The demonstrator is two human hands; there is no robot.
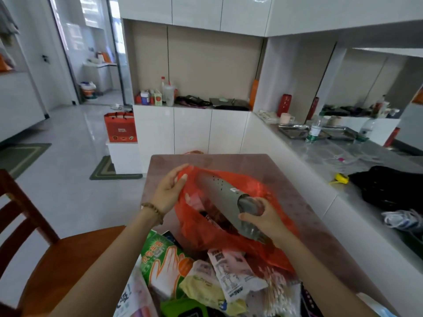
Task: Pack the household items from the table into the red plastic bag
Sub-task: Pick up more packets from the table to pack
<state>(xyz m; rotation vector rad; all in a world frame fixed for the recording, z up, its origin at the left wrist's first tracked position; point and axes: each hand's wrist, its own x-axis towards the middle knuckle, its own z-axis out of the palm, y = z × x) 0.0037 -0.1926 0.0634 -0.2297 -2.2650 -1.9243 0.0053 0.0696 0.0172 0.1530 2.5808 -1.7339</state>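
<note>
Left fingers (176, 174) pinching red bag (199, 234) rim, right fingers (247, 217) gripping grey tube (219, 191), near end blurred

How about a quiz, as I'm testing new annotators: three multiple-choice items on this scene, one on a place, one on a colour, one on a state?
1. Where is the far end of the grey roll? A on the chair; B inside the red bag; C on the counter.
2. What colour is the glove packet? A blue; B black; C green.
3. What does the left hand do? A holds the bag's rim; B lies flat on the table; C holds a bottle.
Answers: B, its tip sits in the bag's mouth; C, green print; A, it pinches the rim.
</note>
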